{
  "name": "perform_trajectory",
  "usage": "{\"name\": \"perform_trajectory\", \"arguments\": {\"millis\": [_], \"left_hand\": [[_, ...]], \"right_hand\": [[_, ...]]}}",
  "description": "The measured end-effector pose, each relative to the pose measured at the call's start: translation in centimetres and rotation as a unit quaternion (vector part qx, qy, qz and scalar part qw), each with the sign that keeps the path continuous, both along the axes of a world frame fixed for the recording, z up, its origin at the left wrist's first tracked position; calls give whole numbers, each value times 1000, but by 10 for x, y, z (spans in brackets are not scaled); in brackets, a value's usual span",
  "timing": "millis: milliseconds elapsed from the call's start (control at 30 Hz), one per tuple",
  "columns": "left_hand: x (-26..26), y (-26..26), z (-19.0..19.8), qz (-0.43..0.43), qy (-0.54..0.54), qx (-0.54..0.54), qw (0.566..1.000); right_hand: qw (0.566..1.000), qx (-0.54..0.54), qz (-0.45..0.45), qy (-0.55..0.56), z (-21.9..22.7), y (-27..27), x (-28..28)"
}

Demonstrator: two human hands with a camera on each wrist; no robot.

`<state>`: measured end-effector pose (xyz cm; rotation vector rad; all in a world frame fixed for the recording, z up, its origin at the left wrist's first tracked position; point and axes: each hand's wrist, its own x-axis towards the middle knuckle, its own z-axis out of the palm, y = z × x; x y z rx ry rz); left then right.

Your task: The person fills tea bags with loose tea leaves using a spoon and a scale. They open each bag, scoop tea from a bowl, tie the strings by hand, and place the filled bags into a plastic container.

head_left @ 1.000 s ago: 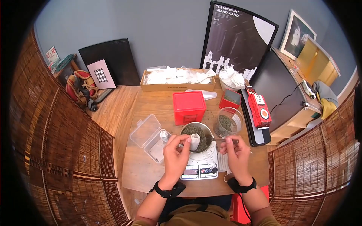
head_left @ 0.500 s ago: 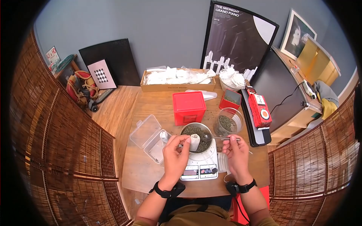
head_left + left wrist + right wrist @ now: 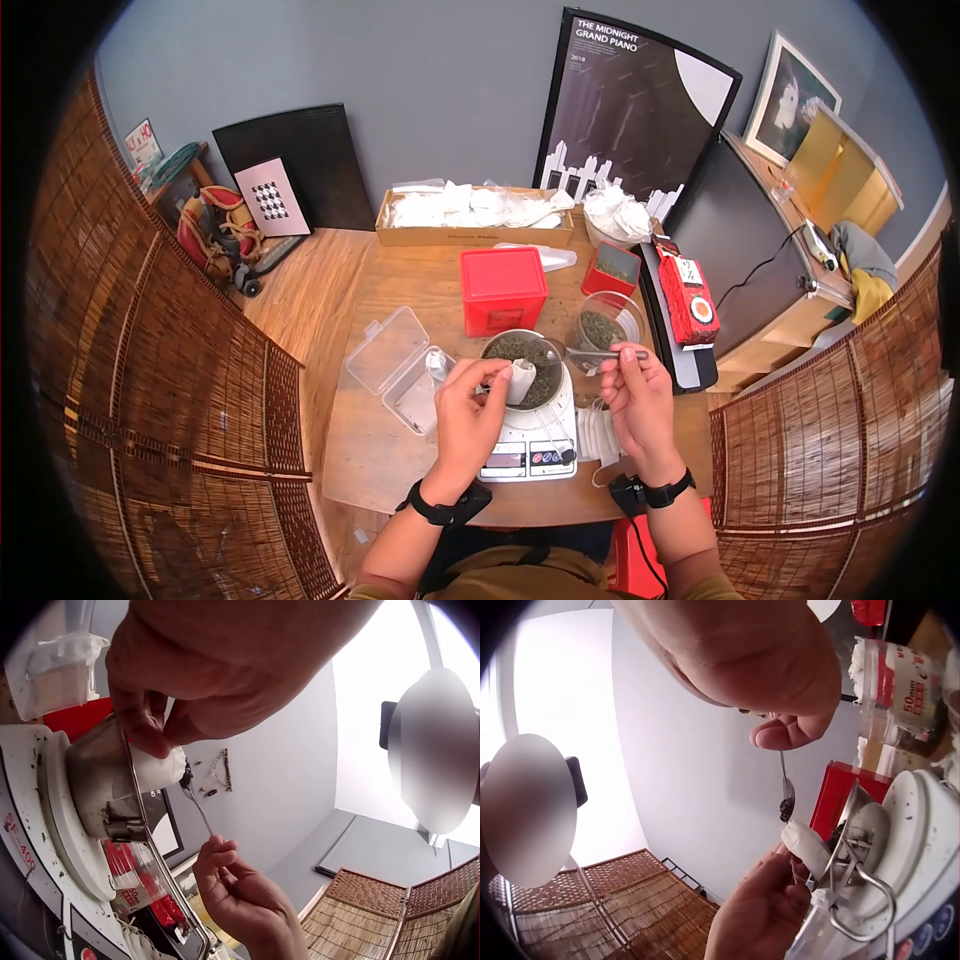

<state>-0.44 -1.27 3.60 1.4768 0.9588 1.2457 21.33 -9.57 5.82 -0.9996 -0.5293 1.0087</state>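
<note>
My left hand pinches a small white tea bag, its open mouth upward, over a metal pan of dried leaves. In my right hand, thumb and fingers grip the handle of a spoon. Both wrist views show dark leaves heaped on the spoon, close above the bag's mouth. The pan stands on a white kitchen scale and its thin handle reaches out over the display side. Part of the pan's leaves is hidden behind the bag and left fingers.
Behind the pan stands a red tin. To its right are a clear plastic jar of leaves and a smaller red tin. A clear hinged box lies open at left. Flat white bags lie right of the scale.
My right hand has moved up and slightly right, lifting the spoon from the leaves in the pan to the bag's mouth. My left hand holds the bag in nearly the same place, tilted slightly.
</note>
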Motion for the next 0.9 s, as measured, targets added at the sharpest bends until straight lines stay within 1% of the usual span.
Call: {"name": "perform_trajectory", "arguments": {"millis": [133,267,467,533,567,633,667,733,767,867,900], "left_hand": [[-1,3,-7,-14,10,10,1000],[0,2,-4,-13,7,6,1000],[-1,0,2,-21,-1,-21,1000],[0,0,0,-5,-4,-2,1000],[0,0,0,-5,-4,-2,1000],[1,-1,-1,-4,-17,-7,1000],[0,-1,-2,-6,-16,-7,1000],[0,-2,-5,-4,-15,-9,1000],[-1,-3,-5,-6,-15,-9,1000],[-4,-4,-7,-11,-6,-17,1000],[-4,-3,-10,-20,-4,-11,1000]], "right_hand": [[1000,-1,29,-9,2,1,0],[999,7,35,-20,3,-1,-4],[996,26,41,-77,5,-9,-11],[989,34,52,-137,5,-11,-13],[989,34,51,-137,4,-12,-13],[983,46,0,-176,1,-11,-11],[983,46,-1,-176,-3,-10,-10],[962,23,6,-272,-13,-5,-7],[962,24,5,-271,-17,-4,-8],[929,-13,9,-369,-26,-2,-11],[930,-13,10,-368,-29,-3,-12]]}}
